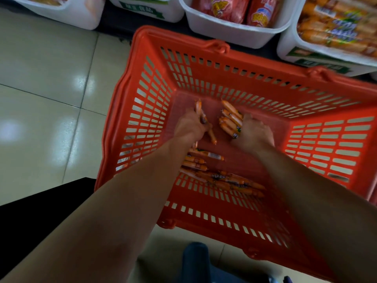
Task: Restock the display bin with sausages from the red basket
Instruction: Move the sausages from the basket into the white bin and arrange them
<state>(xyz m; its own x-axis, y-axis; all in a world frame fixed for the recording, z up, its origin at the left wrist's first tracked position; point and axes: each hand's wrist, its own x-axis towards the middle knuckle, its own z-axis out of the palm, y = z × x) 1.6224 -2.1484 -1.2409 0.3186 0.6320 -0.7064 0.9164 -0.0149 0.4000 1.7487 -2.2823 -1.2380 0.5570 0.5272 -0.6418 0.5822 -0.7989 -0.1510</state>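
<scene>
1. Glossy floor tiles (47, 64) lie under the red basket (224, 58).
2. Sausages (206, 158) lie loose on its bottom: light, slick-wrapped, fairly stiff; best gathered mid-length in bunches.
3. Left hand (188, 124) is closed around a few sausages; right hand (254, 132) clasps a bundle.
4. White display bin (236, 31) waits beyond.

Dim shop light, wide-angle bend

Overhead lamps glare as white spots on the floor tiles (81, 82) at nine o'clock; edges curve and darken, forearms at six o'clock soft with blur.
</scene>
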